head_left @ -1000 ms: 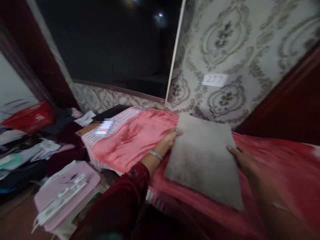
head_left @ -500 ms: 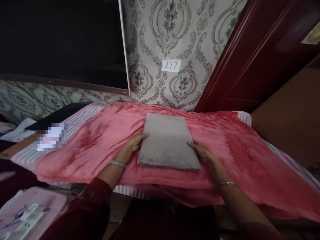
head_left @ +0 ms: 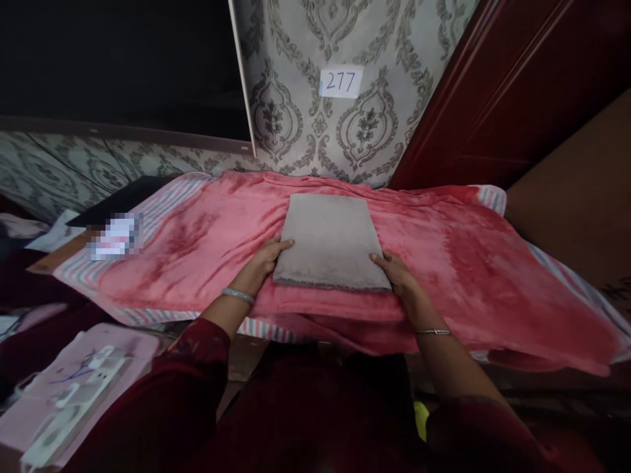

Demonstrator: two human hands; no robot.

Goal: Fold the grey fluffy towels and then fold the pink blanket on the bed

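The only writing that can be read is the number "277", handwritten in blue on a small white paper label [head_left: 341, 81]. The label is stuck on the grey damask-patterned wallpaper [head_left: 296, 98] in the upper middle of the frame, straight above the grey mat [head_left: 330, 240]. At the left of the frame, a small patch [head_left: 116, 236] on the striped sheet [head_left: 162, 203] is blurred into blocks and cannot be read.
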